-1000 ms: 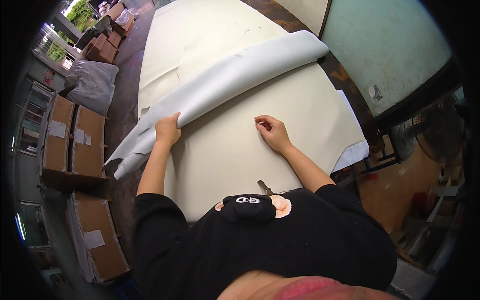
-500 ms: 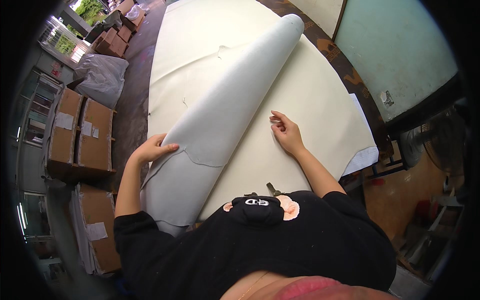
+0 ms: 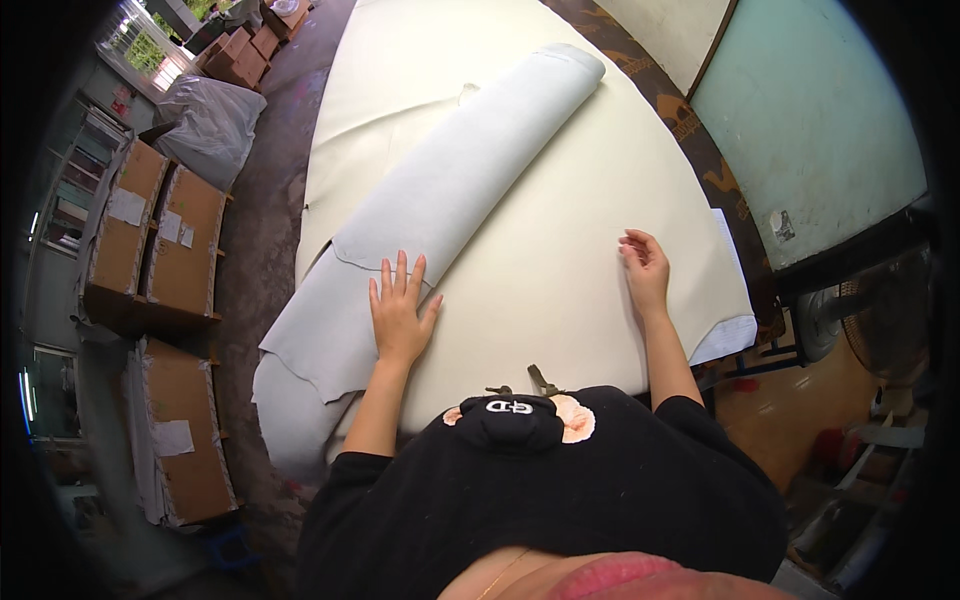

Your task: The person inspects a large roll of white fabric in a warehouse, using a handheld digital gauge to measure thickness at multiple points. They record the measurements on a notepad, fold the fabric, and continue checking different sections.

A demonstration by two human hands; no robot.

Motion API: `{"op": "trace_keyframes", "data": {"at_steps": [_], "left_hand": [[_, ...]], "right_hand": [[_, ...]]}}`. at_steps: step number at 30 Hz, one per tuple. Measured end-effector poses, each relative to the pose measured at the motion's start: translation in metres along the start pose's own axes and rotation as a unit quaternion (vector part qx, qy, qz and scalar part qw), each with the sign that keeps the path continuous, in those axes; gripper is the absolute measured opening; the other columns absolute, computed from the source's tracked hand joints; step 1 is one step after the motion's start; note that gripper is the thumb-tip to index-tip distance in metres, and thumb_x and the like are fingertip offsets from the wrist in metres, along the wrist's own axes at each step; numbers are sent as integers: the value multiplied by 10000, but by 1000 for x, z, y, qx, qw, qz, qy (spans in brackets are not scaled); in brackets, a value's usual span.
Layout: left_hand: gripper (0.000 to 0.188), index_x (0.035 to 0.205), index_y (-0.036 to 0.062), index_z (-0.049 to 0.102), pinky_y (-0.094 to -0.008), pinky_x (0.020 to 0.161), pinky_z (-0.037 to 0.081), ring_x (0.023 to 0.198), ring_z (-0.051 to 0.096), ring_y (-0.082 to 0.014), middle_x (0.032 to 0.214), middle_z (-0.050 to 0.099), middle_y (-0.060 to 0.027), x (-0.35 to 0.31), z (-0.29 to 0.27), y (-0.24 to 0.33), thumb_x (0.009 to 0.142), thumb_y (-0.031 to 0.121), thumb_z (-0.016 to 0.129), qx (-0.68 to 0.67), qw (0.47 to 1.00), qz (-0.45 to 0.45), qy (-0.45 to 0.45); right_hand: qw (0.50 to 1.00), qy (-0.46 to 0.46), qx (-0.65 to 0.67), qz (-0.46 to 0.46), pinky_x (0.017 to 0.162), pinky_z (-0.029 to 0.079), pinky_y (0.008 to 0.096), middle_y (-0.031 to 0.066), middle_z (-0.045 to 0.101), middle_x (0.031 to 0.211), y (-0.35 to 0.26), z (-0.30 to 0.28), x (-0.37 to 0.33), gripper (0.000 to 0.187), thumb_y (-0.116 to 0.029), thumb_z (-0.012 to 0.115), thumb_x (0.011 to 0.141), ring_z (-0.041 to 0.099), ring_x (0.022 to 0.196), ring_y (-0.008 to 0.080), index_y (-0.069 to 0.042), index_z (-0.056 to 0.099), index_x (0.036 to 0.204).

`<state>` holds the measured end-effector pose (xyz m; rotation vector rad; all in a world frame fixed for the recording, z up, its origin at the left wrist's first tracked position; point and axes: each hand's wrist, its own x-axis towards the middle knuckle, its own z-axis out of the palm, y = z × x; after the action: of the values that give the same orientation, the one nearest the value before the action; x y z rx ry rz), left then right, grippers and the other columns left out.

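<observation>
A long roll of leather (image 3: 455, 165) with a pale grey-blue suede-like face and ragged edges lies slantwise over cream leather sheets (image 3: 560, 320). Its lower end hangs past the left side of the table. My left hand (image 3: 400, 318) rests on the right side of the roll, with its fingers spread flat across a flap edge. To the right, my right hand (image 3: 648, 270) is over the cream leather, with loosely bent fingers and nothing in them. Whether it touches the surface I cannot tell.
A patterned dark brown strip (image 3: 700, 135) edges the table's right side, beside a pale green board (image 3: 800, 110). White paper (image 3: 727, 338) sticks out from under the leather. Cardboard boxes (image 3: 190, 240) and a plastic-wrapped bundle (image 3: 210, 125) stand left; a fan (image 3: 880, 305) stands right.
The roll has swung and slid toward the lower left, its flap edge now higher up. My left hand went from the roll's left edge to its right side, flattening out. My right hand moved right.
</observation>
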<state>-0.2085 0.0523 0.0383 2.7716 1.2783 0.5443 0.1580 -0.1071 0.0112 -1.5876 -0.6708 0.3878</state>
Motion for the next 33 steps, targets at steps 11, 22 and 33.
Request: {"op": "trace_keyframes", "data": {"at_steps": [11, 22, 33], "left_hand": [[566, 1408, 177, 562, -452, 1106, 366, 1378, 450, -332, 1495, 498, -104, -2, 20, 1, 867, 276, 695, 19, 993, 14, 120], [504, 1355, 161, 602, -450, 1092, 372, 1360, 465, -325, 1430, 563, -96, 4, 15, 9, 869, 254, 690, -6, 990, -9, 143], [850, 1466, 14, 443, -280, 815, 535, 1033, 678, -208, 1227, 682, -160, 58, 44, 175, 982, 705, 340, -630, 656, -75, -409]], "right_hand": [[935, 301, 17, 188, 994, 440, 345, 118, 561, 1283, 28, -187, -46, 372, -150, 658, 930, 515, 1224, 215, -32, 533, 1259], [885, 187, 342, 254, 745, 469, 269, 30, 624, 1150, 34, -185, -57, 385, -203, 667, 933, 557, 975, 150, -53, 562, 1271], [992, -88, 23, 87, 740, 496, 247, 39, 715, 964, -27, -86, -63, 227, -163, 667, 956, 617, 798, 87, 27, 717, 1071]]}}
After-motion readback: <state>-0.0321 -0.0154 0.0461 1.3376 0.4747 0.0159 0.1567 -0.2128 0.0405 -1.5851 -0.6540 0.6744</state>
